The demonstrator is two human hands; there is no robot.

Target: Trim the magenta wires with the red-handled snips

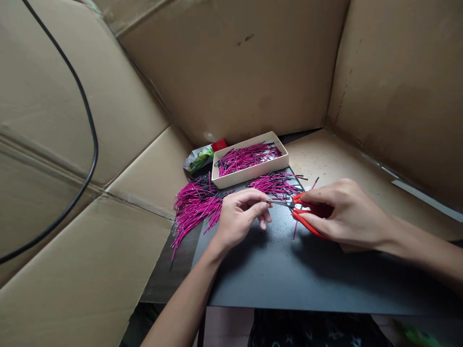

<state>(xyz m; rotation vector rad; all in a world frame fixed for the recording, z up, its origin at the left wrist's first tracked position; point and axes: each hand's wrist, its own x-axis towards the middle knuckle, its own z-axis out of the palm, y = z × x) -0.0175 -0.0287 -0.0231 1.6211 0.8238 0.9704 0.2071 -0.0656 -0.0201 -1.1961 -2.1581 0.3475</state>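
My right hand grips a pair of red-handled scissors, its fingers around the handles. The dark blades point left and reach the fingertips of my left hand. My left thumb and index finger are pinched together at the blade tips; whatever they hold is too small to make out. Just behind the hands lies a small pile of magenta wires with black ends. A larger heap of the same wires spreads to the left of my left hand. One single wire shows below the scissors.
An open cream box holding many magenta wires stands at the back. Beside it lies a green and red packet. Dark specks dot the grey tabletop. Cardboard panels enclose the back and sides; a black cable hangs at left.
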